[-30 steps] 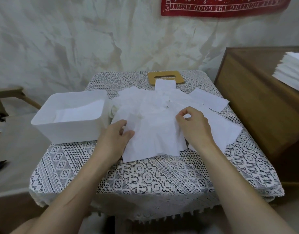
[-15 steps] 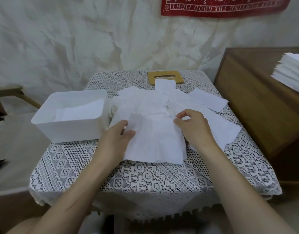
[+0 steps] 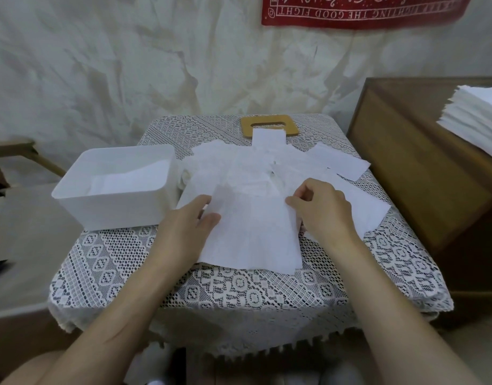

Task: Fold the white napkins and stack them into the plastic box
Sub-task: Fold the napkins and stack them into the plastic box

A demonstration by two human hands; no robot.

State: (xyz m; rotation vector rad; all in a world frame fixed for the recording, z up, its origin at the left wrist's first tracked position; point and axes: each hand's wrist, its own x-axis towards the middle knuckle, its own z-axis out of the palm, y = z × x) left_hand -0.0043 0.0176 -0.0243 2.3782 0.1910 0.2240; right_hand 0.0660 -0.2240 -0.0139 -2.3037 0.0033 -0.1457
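The step in hand looks like the start of a fold: the top napkin (image 3: 253, 234) lies flat at the near edge of a heap of loose napkins (image 3: 239, 168) in the middle of the table (image 3: 239, 295), and both hands hold it. The left hand (image 3: 183, 226) pinches its left edge, thumb on top and fingers reaching past the edge. The right hand (image 3: 322, 209), fingers curled, nips its far right edge. The next move probably calls for lifting one edge clear of the sheets beneath without dragging a second one along, then laying it over the opposite edge and pressing a crease. The plastic box (image 3: 114, 215) stands just left of the heap, open, with a few folded napkins (image 3: 128, 179) low inside, so there is room. A wooden board (image 3: 269, 124) with a slot lies at the far side, partly under the heap. To the right a cabinet (image 3: 406, 162) carries another stack of sheets (image 3: 478, 112). Nothing blocks the short way to the box; clinging thin sheets seem the main nuisance.
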